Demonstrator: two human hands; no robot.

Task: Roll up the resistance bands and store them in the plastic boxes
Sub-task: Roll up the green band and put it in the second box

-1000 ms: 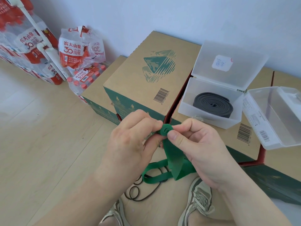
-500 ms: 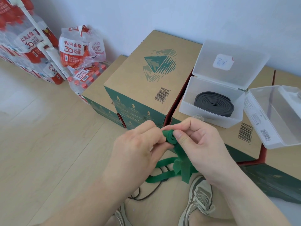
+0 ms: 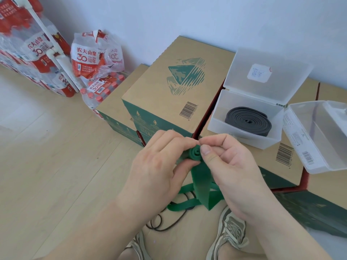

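The green band (image 3: 195, 154) is a small, tight coil of a few turns, held up between both hands. Most of it hangs loose below them as a flat tail that drops to the floor by the shoes (image 3: 231, 229). The left hand (image 3: 159, 166) pinches the coil from one side, thumb beneath and fingers curled over the top. The right hand (image 3: 231, 166) pinches it from the other side, with its thumb tip on the coil's face and its forefinger meeting the left fingertips just above.

As I judge it, rolling this band has barely begun: the whole tail is yet to be wound, and then the roll must be boxed. Beyond the right hand, a black band (image 3: 247, 121) lies rolled in an open box (image 3: 242, 141), so that one looks done apart from the lid. Further right of that hand a second box (image 3: 319, 136) stands open, and I see no band in it. Below the left hand a thin dark loop (image 3: 161, 224) lies on the floor. I cannot tell whether it is another band waiting.

The sticker (image 3: 259, 73) on the first box's lid and the barcode label (image 3: 308, 157) on the second are too small to read. The cartons (image 3: 169, 87) beyond the hands show a green mountain emblem and barcodes. Far off past the left hand, water packs (image 3: 88, 57) read 农夫山泉 and 30周年.
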